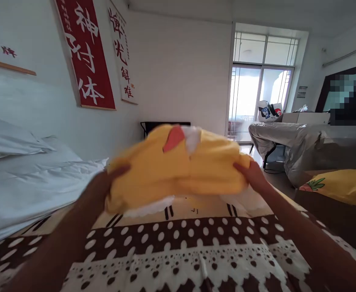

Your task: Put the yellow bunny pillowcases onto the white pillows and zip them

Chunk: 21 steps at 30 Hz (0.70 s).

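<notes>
A yellow cloth bundle [168, 174], with a red patch and a white patch near its top, is held up above the bed in the middle of the view. My left hand [112, 176] is closed on its left side, blurred by motion. On the right side, my right hand [250, 172] grips the cloth, the thumb lying over the front. Most fingers of both hands are hidden behind the cloth. Beneath it spreads a brown and cream bed cover [178, 239] with white dots and a lace-like print.
White bedding [28, 170] is heaped at the left. Another yellow cloth [344, 186] lies at the right edge. A covered table [302, 138] with bags stands at the back right, near a glass door [246, 97]. Scrolls [89, 61] hang on the left wall.
</notes>
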Each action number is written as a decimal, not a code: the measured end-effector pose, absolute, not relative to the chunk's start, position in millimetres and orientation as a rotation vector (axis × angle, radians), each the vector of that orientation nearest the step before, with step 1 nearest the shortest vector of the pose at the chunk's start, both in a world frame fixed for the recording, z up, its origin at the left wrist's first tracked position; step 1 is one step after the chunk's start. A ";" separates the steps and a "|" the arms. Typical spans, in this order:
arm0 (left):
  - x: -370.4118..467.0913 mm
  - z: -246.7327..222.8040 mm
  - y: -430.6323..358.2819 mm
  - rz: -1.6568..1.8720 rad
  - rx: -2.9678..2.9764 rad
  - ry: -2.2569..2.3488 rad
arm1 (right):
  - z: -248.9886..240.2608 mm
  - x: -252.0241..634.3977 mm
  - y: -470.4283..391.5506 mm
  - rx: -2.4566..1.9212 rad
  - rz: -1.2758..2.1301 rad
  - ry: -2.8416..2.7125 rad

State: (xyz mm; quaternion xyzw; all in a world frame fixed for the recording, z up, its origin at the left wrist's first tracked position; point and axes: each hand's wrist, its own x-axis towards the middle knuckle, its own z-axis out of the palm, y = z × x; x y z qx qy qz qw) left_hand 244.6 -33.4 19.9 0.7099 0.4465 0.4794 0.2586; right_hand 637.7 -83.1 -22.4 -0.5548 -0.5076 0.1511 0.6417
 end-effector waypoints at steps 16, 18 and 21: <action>246.9 -154.0 -62.1 0.846 1.011 1.162 | -169.9 625.6 -119.4 -1.312 1.523 -0.945; 265.1 -153.1 -61.0 0.924 1.025 1.221 | -172.4 604.4 -107.1 -1.259 1.375 -0.949; 255.9 -157.6 -56.9 0.944 0.949 1.293 | -183.7 604.6 -100.7 -1.288 1.241 -0.923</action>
